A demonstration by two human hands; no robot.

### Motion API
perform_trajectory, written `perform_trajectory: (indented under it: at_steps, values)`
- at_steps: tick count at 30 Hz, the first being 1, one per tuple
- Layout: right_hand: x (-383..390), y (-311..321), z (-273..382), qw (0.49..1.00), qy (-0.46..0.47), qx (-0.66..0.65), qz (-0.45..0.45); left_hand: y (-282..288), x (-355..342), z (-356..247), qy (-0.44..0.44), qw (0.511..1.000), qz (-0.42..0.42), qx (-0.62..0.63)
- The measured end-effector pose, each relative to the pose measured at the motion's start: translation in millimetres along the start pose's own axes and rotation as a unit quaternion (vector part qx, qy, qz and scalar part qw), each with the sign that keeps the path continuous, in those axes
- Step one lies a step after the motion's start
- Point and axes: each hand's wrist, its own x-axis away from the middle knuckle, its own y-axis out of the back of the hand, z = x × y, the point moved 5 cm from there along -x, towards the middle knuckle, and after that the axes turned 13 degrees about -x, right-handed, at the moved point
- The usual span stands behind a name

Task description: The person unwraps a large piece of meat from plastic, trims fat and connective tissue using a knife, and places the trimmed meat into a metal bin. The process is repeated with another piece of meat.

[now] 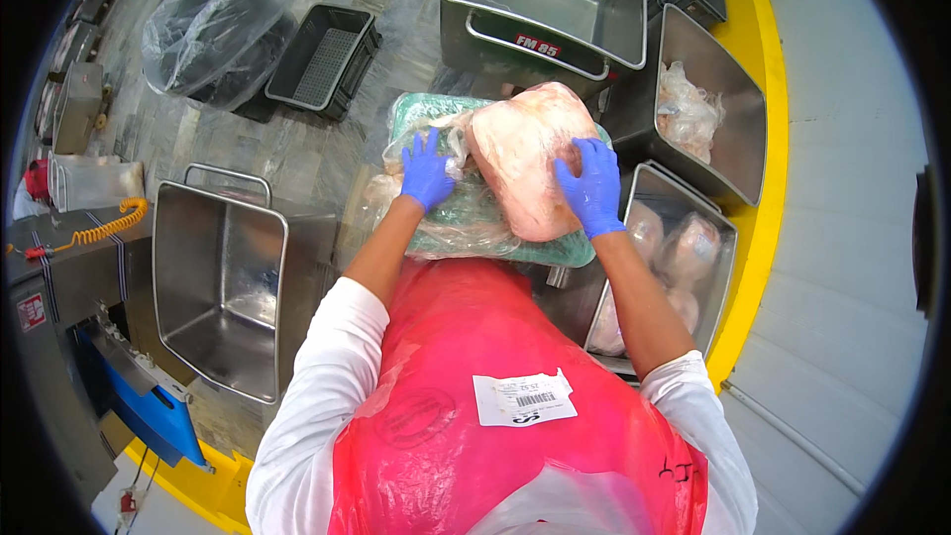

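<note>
A large pale, fatty cut of meat lies tilted on a green cutting board, with loose clear plastic wrap around its left side and below it. My right hand, in a blue glove, rests against the meat's right side, thumb and fingers apart. On the left, my blue-gloved left hand lies on the crumpled wrap beside the meat, fingers spread. Whether its thumb pinches any film is hard to see. The underside of the meat is hidden.
Right of the board, one metal bin holds wrapped meat pieces; another holds crumpled plastic. A metal tub stands ahead, another at left. Beyond are a black crate, a clear-bagged bin and a yellow rail.
</note>
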Motion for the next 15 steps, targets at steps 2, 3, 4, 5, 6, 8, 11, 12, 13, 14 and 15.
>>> perform_trajectory:
  at_steps: [2,3,4,5,6,8,11,12,13,14,15]
  values:
    - [-5.7,-3.0,8.5,1.000,0.017,-0.026,0.004,-13.1,-3.7,-10.1,-0.029,1.000,0.001,-0.003]
    - [-6.5,-10.4,1.4,1.000,0.000,-0.013,0.019,-17.9,-5.6,-19.6,-0.041,0.998,0.038,0.000]
    - [-7.4,-16.2,-4.4,0.999,-0.016,0.000,0.033,-22.0,-6.8,-26.0,-0.053,0.996,0.074,0.003]
    - [-9.6,-20.6,-7.8,0.998,-0.025,0.023,0.044,-17.2,-11.4,-22.7,-0.045,0.995,0.075,0.049]
    - [-11.7,-23.6,-11.6,0.997,-0.033,0.045,0.055,-15.5,-13.6,-17.8,-0.011,0.990,0.101,0.096]
    - [-15.9,-29.0,-14.6,0.993,-0.047,0.078,0.073,-18.0,-17.3,-9.5,0.061,0.968,0.147,0.193]
    - [-23.3,-32.6,-17.9,0.987,-0.091,0.094,0.089,-19.5,-17.5,-7.9,0.103,0.956,0.107,0.253]
    - [-25.3,-33.2,-21.4,0.984,-0.122,0.089,0.091,-18.0,-14.9,-10.0,0.123,0.945,0.084,0.291]
    - [-27.0,-34.0,-24.7,0.980,-0.153,0.083,0.092,-17.3,-8.2,-13.6,0.143,0.932,0.061,0.329]
    - [-29.3,-33.6,-29.8,0.976,-0.177,0.079,0.096,-12.8,-1.5,-19.5,0.159,0.916,0.040,0.365]
    - [-32.6,-34.1,-36.1,0.971,-0.203,0.075,0.098,-12.1,5.8,-25.8,0.155,0.904,0.051,0.395]
